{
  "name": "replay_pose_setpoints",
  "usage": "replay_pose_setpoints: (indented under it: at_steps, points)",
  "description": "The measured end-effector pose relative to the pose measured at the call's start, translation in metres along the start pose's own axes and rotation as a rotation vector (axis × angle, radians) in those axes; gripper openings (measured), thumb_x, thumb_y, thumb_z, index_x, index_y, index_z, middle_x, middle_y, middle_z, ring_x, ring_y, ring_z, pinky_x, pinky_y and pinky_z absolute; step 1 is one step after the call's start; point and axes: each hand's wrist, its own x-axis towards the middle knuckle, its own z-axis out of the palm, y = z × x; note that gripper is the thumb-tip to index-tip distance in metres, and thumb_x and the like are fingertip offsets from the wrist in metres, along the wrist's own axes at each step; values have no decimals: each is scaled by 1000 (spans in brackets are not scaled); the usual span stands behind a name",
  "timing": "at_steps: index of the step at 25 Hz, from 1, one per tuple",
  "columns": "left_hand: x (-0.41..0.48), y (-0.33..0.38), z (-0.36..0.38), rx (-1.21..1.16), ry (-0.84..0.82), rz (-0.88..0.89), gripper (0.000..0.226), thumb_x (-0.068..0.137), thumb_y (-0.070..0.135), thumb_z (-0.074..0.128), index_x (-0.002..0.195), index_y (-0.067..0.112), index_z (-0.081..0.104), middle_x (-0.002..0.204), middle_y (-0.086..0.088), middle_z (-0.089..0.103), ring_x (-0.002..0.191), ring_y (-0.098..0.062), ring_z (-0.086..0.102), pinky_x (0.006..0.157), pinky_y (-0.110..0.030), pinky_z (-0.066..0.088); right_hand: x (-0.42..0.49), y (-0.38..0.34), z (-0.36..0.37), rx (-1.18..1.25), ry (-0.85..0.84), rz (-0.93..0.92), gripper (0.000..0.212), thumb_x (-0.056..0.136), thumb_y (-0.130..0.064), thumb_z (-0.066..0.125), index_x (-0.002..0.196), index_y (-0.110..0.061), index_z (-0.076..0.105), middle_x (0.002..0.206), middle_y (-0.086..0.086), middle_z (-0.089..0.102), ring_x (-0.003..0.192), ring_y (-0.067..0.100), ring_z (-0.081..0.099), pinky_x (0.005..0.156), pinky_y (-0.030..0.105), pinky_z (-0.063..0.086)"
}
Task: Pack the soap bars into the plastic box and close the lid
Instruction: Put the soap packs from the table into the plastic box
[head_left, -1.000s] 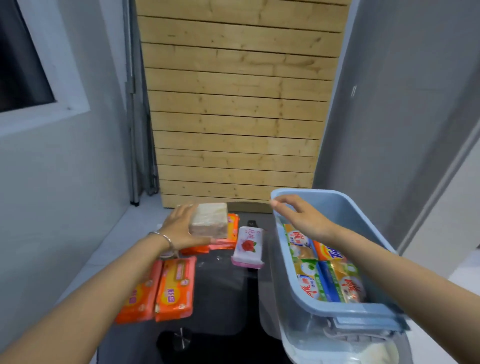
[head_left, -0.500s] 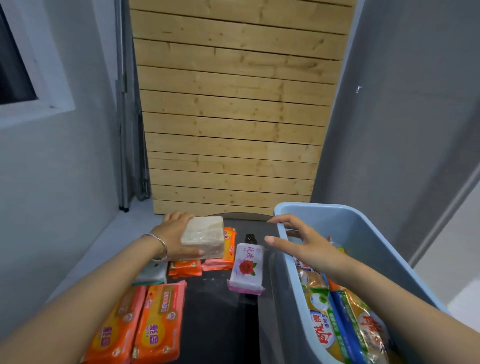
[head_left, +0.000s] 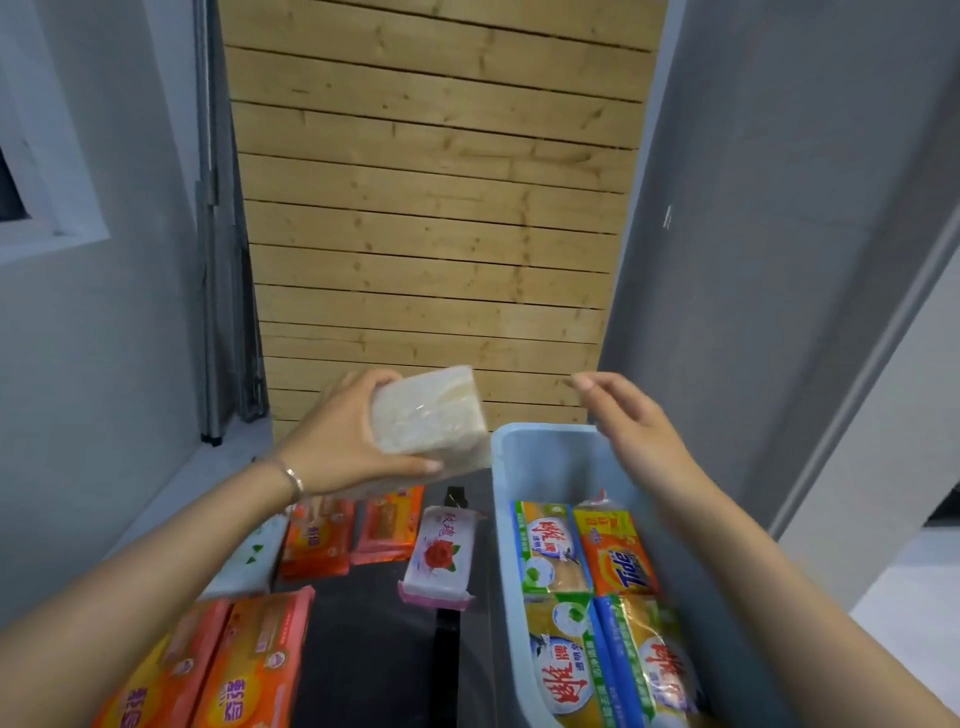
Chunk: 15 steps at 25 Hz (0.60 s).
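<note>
Cream soap bar, clear wrap, is in the air just off the 10 o'clock corner of the light-blue plastic box. It is above the counter and not yet over the opening. Left hand grips it, thumb on the near lower edge and fingers wrapped over the far side. Reads as a carry grip for lifting it over the rim. Right hand holds nothing, fingers loose and spread, hovering over the box's far rim at 12 o'clock. It is probably ready to receive or steer the bar; can't tell if it touches the rim.

Box is open, no lid in view. Bars inside lie flat, side by side in two rows, likely to save room. Counted four:
- Far row: green-wrapped bar and orange Tide bar.
- Near row: yellow-green bar and blue-green bar.

A scrap of wrapper shows behind the Tide bar, maybe a fifth, unclear. There is room at the 12 o'clock end, the likely slot for the held bar.

Loose on the black counter, at 9 o'clock of the box, six:
- One pink rose bar.
- Two small orange bars.
- One white pack with green print.
- Two large orange bars, at 7 o'clock.

They lie labels up in easy reach. Tally: one in hand, four packed, six waiting. Packing looks under halfway, lid step not begun.

Silver bracelet on the left wrist. Wooden slat panel behind at 12 o'clock.
</note>
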Motion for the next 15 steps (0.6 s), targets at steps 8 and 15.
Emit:
replay_pose_setpoints:
  at_steps: [8,15]
  points:
    - [32,120,78,28,-184,139,85,44,61,80,114,30,43,110,8,47,101,-12,44,87,-33,46,-19,24,-71,-222,-65,-92,66,74,-65,41,129,-30,50,131,-15,51,122,-1,47,98,16,37]
    - [49,118,116,183,-276,72,80,52,59,78,115,24,42,106,5,43,102,-16,38,85,-31,36,-15,58,-62,-255,-70,-36,39,90,-45,48,124,-28,54,122,-13,54,119,4,49,89,12,37]
